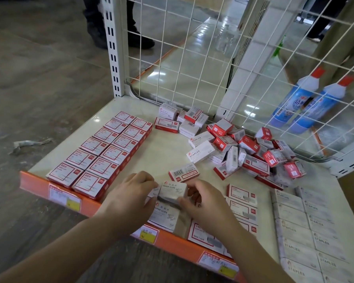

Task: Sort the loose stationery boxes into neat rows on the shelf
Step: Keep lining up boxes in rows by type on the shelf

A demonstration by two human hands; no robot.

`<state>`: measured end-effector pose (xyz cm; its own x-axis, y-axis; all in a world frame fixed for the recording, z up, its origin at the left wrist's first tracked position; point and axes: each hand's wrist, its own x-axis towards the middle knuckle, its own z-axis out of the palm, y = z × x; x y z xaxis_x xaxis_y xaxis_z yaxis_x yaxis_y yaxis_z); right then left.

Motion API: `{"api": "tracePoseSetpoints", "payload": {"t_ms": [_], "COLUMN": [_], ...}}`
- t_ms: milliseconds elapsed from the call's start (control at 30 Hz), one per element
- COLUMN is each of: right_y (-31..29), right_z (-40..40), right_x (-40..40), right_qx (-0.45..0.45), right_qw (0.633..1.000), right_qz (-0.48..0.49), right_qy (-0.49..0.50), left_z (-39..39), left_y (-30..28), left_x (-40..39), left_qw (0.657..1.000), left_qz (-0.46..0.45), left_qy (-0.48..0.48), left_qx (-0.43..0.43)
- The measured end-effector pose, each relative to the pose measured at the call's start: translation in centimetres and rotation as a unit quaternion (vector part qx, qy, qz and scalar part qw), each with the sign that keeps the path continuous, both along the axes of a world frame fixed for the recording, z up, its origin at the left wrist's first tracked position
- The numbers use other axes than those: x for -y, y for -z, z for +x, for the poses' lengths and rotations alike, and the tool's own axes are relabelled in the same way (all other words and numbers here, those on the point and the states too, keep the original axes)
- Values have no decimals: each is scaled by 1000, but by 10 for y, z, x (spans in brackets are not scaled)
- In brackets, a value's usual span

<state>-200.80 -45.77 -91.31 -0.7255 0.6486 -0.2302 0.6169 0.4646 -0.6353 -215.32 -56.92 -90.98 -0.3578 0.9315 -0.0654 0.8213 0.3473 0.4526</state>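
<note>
The shelf [168, 152] is carrying a two-column block of red-bordered paper clip boxes [102, 152] at left, long axis running front to back. A loose pile of boxes [251, 152] is lying jumbled at rear right, pointing every way. Staples boxes [307, 227] are sitting in rows at right, cut off by the frame edge. Near the front edge, the left hand [129, 197] and right hand [204, 203] are both pinching one white paper clips box [173, 192], long axis left-right; boxes beneath are partly hidden.
</note>
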Motion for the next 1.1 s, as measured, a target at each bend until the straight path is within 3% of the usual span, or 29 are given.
{"api": "tracePoseSetpoints", "payload": {"t_ms": [500, 1100], "right_y": [1, -5], "right_z": [-9, -7], "right_x": [-4, -15], "right_qx": [29, 6], "right_qw": [996, 996], "right_qz": [53, 83], "right_qy": [-59, -44], "left_z": [-1, -2], "left_y": [0, -2], "left_x": [2, -8], "left_qw": [1000, 1000], "left_qz": [-17, -13], "left_qy": [13, 8], "left_qx": [22, 7]}}
